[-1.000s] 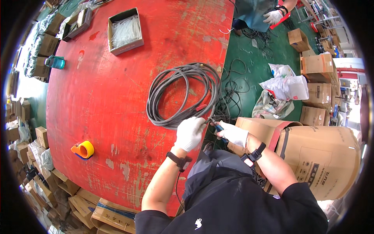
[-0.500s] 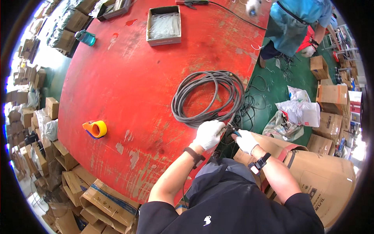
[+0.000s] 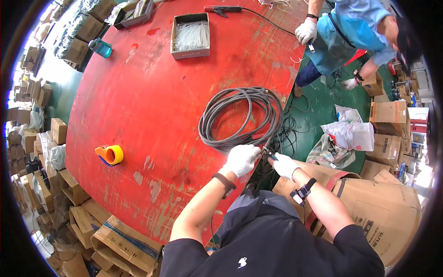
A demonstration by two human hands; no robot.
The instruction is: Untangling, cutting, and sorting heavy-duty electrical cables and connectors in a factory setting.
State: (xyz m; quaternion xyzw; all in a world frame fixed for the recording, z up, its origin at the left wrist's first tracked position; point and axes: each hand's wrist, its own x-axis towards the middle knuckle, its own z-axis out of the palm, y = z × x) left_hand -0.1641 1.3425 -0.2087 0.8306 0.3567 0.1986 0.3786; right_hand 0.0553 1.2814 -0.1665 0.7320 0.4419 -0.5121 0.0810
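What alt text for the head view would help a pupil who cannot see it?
A person's white-gloved left hand and right hand, the right holding a blue-handled tool, are close at the edge of a scuffed red table, beside a grey cable coil; a co-worker in blue stands beyond.

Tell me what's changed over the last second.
The view has shifted, bringing the red-handled clamp into sight. The co-worker's one gloved hand, over the table half a second ago, is now at its right edge; the other gloved hand is low beside a cardboard box. Unchanged: left hand on the coiled gray cable, right hand holding the blue-handled tool; the yellow tape dispenser.
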